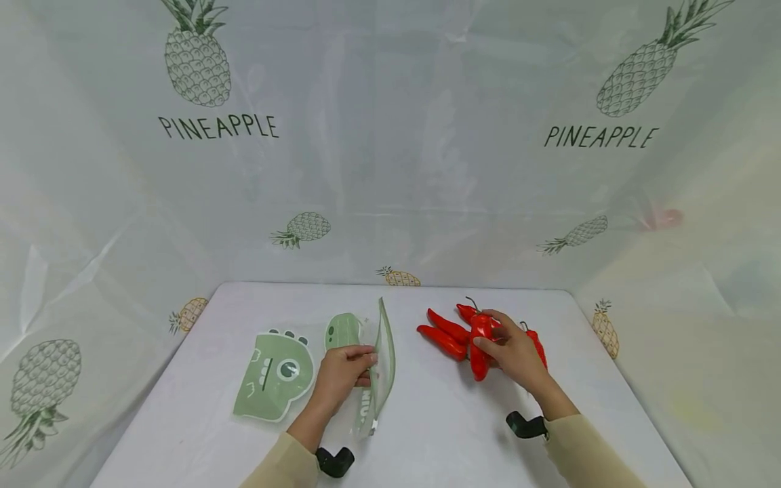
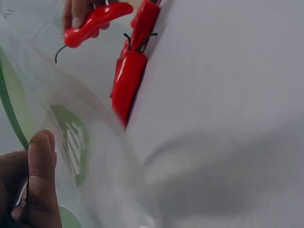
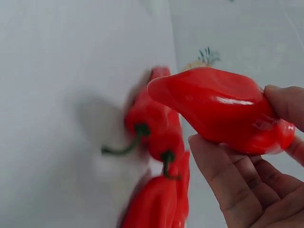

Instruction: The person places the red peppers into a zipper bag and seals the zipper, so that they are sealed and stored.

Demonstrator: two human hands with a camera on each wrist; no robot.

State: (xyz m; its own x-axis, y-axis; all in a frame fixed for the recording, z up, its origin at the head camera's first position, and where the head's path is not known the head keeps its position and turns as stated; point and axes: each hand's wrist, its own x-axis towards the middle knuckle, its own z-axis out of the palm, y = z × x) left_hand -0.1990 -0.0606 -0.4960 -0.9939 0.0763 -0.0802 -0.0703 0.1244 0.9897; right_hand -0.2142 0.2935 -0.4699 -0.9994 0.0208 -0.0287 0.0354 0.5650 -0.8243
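At the open edge of a clear zip bag (image 1: 386, 366) with green dinosaur prints, my left hand (image 1: 340, 369) pinches the plastic between thumb and fingers. The bag's green-edged mouth stands up, bowed apart. In the left wrist view the thumb (image 2: 42, 166) presses near the green zip strip. My right hand (image 1: 517, 352) grips a shiny red pepper (image 3: 218, 109), raised over the others, its narrow end jutting past the fingers. Several more red peppers (image 1: 448, 342) with dark green stems lie below and left of that hand. Another red pepper (image 1: 537, 347) shows beyond its wrist side.
Everything lies on a white table (image 1: 439, 434). A pale curtain (image 1: 396, 149) with pineapple prints hangs behind it and along both sides. Black wrist-worn devices, left (image 1: 335, 463) and right (image 1: 526, 425), sit by the sleeves.
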